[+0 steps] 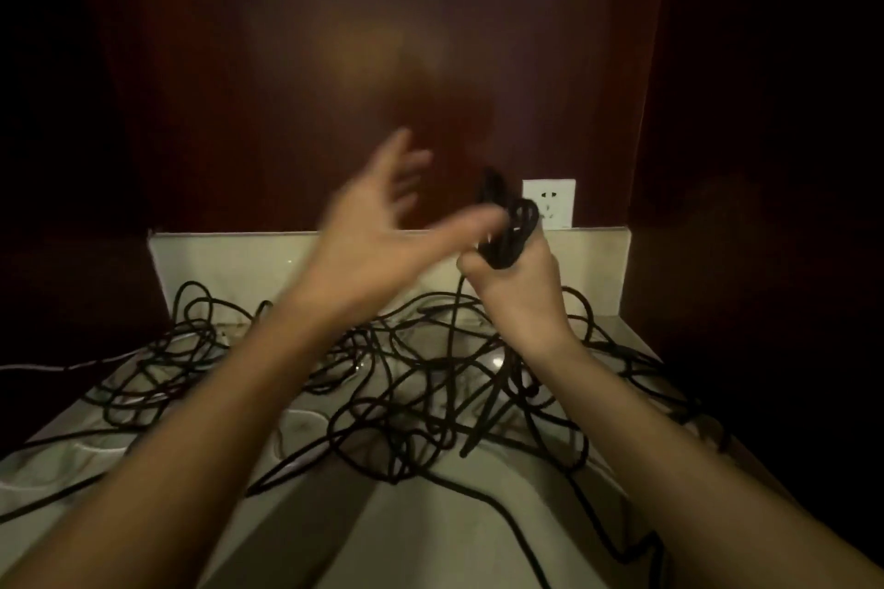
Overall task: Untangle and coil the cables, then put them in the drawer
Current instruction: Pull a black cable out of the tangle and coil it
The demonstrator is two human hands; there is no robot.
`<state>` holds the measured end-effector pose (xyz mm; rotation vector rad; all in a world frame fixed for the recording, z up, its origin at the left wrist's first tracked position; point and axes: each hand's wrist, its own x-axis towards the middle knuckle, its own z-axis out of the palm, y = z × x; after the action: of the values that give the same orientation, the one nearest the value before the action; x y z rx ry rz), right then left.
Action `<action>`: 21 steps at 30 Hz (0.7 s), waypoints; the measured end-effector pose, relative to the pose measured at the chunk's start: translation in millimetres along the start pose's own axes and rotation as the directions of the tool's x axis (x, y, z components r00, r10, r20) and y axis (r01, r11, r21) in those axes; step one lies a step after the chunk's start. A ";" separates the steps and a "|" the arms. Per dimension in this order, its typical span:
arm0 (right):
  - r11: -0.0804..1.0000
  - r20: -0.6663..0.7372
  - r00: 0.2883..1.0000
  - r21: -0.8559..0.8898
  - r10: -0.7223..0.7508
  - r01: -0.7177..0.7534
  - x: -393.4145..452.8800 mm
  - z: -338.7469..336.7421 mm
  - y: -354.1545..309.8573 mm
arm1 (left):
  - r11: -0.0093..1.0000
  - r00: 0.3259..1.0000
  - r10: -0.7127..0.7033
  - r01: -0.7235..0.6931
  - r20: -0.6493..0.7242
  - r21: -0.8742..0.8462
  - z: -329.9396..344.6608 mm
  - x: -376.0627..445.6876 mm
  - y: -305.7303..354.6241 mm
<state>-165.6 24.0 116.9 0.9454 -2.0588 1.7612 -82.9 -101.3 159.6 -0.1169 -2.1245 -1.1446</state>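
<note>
Early stage | right hand point(519, 282) clutches small coil point(509, 225) of black cable | left hand point(370, 230) spread, blurred, beside it | tangled cables point(382, 378) cover bench point(430, 536) | drawer unseen

Cable bundle point(509, 230) in right hand point(516, 287)

No readable text, labels, brands or numbers anywhere; white wall socket point(548, 203) face bears no legible marking.
</note>
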 end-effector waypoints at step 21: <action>0.985 0.243 0.965 0.114 0.101 -0.131 -12.1 6.1 5.4 | 0.798 0.980 -0.026 -0.098 -0.197 -0.594 39.8 11.4 -3.9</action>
<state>-158.6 22.1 104.2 1.1441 -2.2065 1.9457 -114.5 -76.1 149.8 -0.3206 -1.5100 -1.7028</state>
